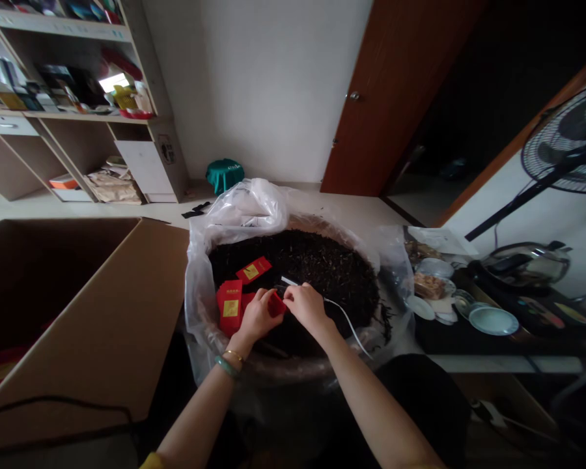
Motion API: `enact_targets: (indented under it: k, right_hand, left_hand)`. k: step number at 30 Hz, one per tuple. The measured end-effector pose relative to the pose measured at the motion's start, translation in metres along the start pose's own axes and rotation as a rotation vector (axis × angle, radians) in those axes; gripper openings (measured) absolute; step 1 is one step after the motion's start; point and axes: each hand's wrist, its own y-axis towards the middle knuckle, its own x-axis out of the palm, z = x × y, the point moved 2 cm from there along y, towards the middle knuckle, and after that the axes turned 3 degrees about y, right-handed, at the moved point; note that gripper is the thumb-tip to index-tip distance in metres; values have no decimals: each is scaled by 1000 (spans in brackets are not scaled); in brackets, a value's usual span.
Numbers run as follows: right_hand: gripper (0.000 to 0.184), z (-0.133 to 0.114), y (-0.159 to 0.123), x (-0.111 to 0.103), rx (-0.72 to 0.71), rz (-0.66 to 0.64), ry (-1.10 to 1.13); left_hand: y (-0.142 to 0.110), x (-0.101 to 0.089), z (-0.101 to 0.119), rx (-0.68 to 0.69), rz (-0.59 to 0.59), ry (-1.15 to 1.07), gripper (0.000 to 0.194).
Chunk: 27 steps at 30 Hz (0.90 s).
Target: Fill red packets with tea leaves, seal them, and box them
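My left hand (260, 318) is closed around a small red packet (276, 304), its mouth turned toward my right hand. The fingers of my right hand (305, 305) are pinched together right at that mouth; what they hold is hidden. Both hands are above dark dried leaves (322, 260), like loose tea, heaped in a large bag lined with clear plastic (200, 280). A stack of red packets with gold labels (230, 307) lies on the leaves left of my hands. Another red packet (254, 270) rests just beyond. Behind my right fingers a thin white piece (289, 281) shows.
A white cable (354, 329) crosses the bag's right side. At left stands an open cardboard box (161, 312) with red packets inside. On the right a low table holds a bowl (493, 320), a glass kettle (527, 264) and containers. A fan (566, 143) stands behind it.
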Motion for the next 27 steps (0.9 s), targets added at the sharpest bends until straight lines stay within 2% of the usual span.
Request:
enact_targets:
  k: [7,11,15,19,24,27]
  right_hand:
    - [24,-10,4,12,-115,-107,-27]
    - [17,-12,0,16,-170,-172,22]
    - [13,-8,0,11,-139,-36,37]
    - [15,-10,1,9,-233,110,71]
    - [11,-15,-2,14,-232,32,128]
    - [13,-13,-4,8,-267,7,260]
  left_hand:
    - [0,2,-3,61,5,-14,66]
    - [1,0,-1,84,8,0,67]
    - [1,0,-1,82,48,49,66]
    - [2,3,-6,15,76,43,57]
    - [2,3,-7,-1,58,-6,48]
    - [2,1,-5,-19,47,-18,47]
